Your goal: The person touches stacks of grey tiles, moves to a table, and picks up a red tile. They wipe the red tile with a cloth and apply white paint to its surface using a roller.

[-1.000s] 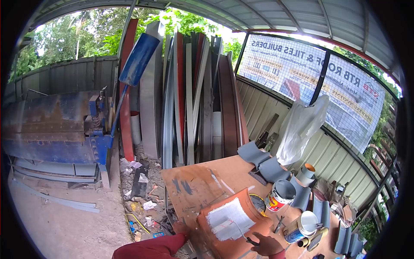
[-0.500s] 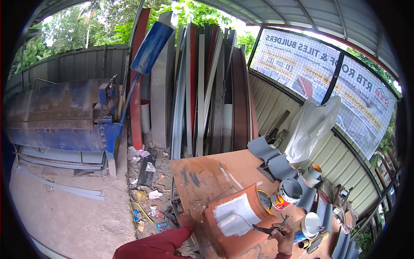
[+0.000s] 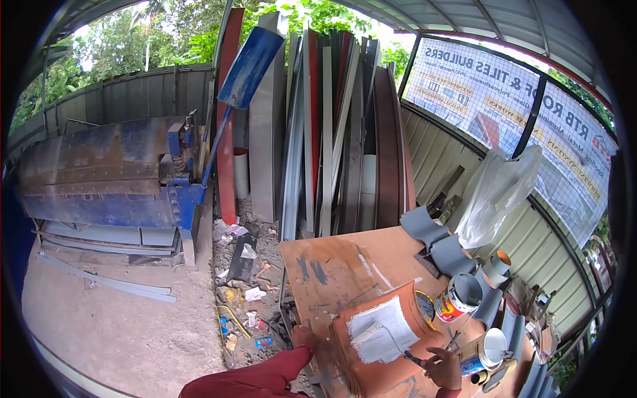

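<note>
Right hand (image 3: 443,368) closed around the dark handle of a small paint roller (image 3: 363,333), roller head lying on the white patch brushed onto an orange roof tile (image 3: 378,351). Tile resting curved side up at the near edge of the plywood table (image 3: 325,272). Left hand (image 3: 302,337), on a red sleeve (image 3: 255,378), pressed against the tile's left edge at the table's rim; fingers mostly hidden, so grasping or merely bracing cannot be told.

Just right of the tile, an open paint can with red and yellow label (image 3: 456,298), tilted toward the camera, inside coated grey-white. Nearer the right hand, a second open can (image 3: 483,351), blue-labelled, interior white. Farther back, a small white cup with an orange inside (image 3: 497,266). Grey curved tiles (image 3: 424,225) lined along the table's far right side, a clear plastic bag (image 3: 497,196) hanging above them.
</note>
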Available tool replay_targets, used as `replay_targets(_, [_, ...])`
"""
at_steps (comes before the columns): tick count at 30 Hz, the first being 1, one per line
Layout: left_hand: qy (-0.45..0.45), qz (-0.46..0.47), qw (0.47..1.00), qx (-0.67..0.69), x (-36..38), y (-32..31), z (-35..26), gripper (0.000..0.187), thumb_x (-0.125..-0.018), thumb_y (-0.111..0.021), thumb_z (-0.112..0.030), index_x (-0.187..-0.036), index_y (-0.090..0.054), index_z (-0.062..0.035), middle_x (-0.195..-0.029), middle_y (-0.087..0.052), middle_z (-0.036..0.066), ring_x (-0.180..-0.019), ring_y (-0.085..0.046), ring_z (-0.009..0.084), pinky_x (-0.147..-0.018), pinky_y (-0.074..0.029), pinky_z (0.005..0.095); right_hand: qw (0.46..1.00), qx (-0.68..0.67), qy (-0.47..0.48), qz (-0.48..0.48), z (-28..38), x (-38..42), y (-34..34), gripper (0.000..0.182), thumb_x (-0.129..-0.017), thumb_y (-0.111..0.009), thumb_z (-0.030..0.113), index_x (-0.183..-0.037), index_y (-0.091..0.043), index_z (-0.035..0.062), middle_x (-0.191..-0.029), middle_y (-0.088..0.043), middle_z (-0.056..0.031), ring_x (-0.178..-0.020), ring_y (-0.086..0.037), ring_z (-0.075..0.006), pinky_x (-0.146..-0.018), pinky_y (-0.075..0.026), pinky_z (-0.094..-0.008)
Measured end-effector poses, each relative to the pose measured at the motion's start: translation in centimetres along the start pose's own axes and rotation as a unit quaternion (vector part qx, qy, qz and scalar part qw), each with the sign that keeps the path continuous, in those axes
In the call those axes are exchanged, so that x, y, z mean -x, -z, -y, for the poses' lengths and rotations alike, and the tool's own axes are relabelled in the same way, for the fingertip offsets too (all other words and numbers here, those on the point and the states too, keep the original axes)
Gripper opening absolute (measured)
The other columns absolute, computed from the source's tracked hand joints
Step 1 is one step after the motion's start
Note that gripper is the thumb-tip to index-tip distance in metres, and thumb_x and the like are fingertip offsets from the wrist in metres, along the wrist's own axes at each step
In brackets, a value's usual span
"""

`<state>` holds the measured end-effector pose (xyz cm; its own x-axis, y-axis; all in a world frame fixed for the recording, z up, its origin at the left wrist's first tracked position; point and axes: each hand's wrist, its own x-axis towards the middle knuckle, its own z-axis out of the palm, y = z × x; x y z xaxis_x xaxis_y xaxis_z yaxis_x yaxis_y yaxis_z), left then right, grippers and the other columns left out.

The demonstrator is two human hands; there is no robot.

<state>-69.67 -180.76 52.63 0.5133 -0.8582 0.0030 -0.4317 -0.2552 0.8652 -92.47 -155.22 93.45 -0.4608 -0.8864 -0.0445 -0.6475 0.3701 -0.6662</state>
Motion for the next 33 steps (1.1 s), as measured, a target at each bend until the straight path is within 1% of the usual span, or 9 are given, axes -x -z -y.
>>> replay_targets(4, [-0.032,-0.013,0.999,-0.033,-0.5,-1.8,1.8,0.027,-0.1,-0.044,-0.02,-0.097,-0.06,0.0021,-0.103,-0.063,0.03,-0.097,-0.062,0.0487,-0.086,-0.049,0.0582,0.997,0.067,-0.017,0.026,1.9,0.8,-0.2,0.042,-0.083,-0.084,0.012,-0.121,-0.073,-0.0028,-0.079,-0.076,-0.0123,-0.058,-0.072,-0.0135,-0.051,-0.054,-0.0286])
replay_targets(7, [-0.028,0.002,1.0,-0.01,-0.4,-1.3,1.3,0.027,-0.099,-0.044,-0.019,-0.098,-0.061,0.0021,-0.102,-0.063,0.03,-0.096,-0.061,0.0488,-0.086,-0.049,0.0581,0.994,0.062,-0.051,0.078,1.3,0.0,-1.0,0.035,-0.087,-0.08,0.02,-0.119,-0.076,0.0056,-0.081,-0.077,-0.0141,-0.063,-0.074,-0.021,-0.058,-0.057,-0.035])
replay_targets(9, [0.005,0.005,1.0,0.014,-0.2,-0.7,0.7,0.026,-0.099,-0.044,-0.018,-0.099,-0.061,0.0028,-0.102,-0.063,0.03,-0.096,-0.061,0.0488,-0.086,-0.049,0.0575,0.926,0.327,0.182,0.049,0.5,-0.9,-2.7,0.029,-0.09,-0.073,0.028,-0.115,-0.078,0.0145,-0.086,-0.077,-0.0161,-0.075,-0.075,-0.0326,-0.067,-0.059,-0.0433])
replay_targets(10, [0.002,0.006,1.0,0.011,-0.1,-0.3,0.3,0.026,-0.099,-0.044,-0.018,-0.099,-0.061,0.0028,-0.102,-0.063,0.03,-0.096,-0.061,0.0488,-0.086,-0.049,0.0575,0.955,0.277,0.083,0.064,1.7,-0.9,-3.7,0.026,-0.092,-0.068,0.033,-0.112,-0.079,0.0211,-0.092,-0.076,-0.0153,-0.087,-0.073,-0.0387,-0.075,-0.059,-0.0494])
replay_targets(17, [0.011,-0.016,1.0,0.004,0.0,-0.5,0.1,0.025,-0.098,-0.045,-0.016,-0.096,-0.061,0.0032,-0.099,-0.064,0.028,-0.095,-0.062,0.0483,-0.084,-0.05,0.0561,0.923,0.358,0.085,0.114,-2.8,-0.7,1.6,0.023,-0.086,-0.073,0.036,-0.107,-0.082,0.0323,-0.085,-0.076,-0.0089,-0.078,-0.074,-0.0328,-0.07,-0.06,-0.0462])
replay_targets(22, [-0.034,-0.04,0.998,-0.03,0.0,-1.4,0.6,0.025,-0.098,-0.047,-0.016,-0.095,-0.063,0.0023,-0.096,-0.065,0.027,-0.093,-0.064,0.0479,-0.081,-0.051,0.0566,0.908,0.402,0.072,0.087,-1.7,0.2,2.8,0.021,-0.08,-0.077,0.039,-0.099,-0.083,0.0328,-0.082,-0.076,-0.0069,-0.075,-0.074,-0.031,-0.068,-0.059,-0.045])
replay_targets(28, [0.068,0.003,0.997,-0.021,-0.4,-1.3,0.4,0.031,-0.101,-0.048,-0.02,-0.1,-0.066,0.0057,-0.102,-0.068,0.028,-0.099,-0.066,0.0444,-0.089,-0.052,0.0519,0.937,0.336,0.087,0.045,-0.7,-1.4,-6.8,0.02,-0.084,-0.069,0.034,-0.096,-0.081,0.0234,-0.081,-0.075,-0.0119,-0.078,-0.073,-0.0363,-0.072,-0.059,-0.0499])
replay_targets(31, [-0.046,0.037,0.995,-0.075,-0.8,-1.7,1.8,0.035,-0.102,-0.045,-0.021,-0.097,-0.065,0.0073,-0.101,-0.068,0.029,-0.099,-0.065,0.0468,-0.088,-0.051,0.0536,0.933,0.345,0.068,0.074,-0.7,-1.1,-7.9,0.025,-0.085,-0.068,0.035,-0.101,-0.08,0.0206,-0.082,-0.075,-0.015,-0.079,-0.073,-0.0383,-0.072,-0.059,-0.0507])
replay_targets(33, [0.023,0.016,1.0,-0.007,-0.5,-1.6,1.2,0.037,-0.104,-0.042,-0.02,-0.096,-0.066,0.0079,-0.101,-0.067,0.03,-0.1,-0.064,0.0492,-0.087,-0.05,0.0545,0.935,0.339,0.064,0.087,-0.5,-0.7,-7.0,0.029,-0.086,-0.068,0.036,-0.107,-0.078,0.0193,-0.083,-0.075,-0.0166,-0.08,-0.073,-0.0391,-0.073,-0.059,-0.0506])
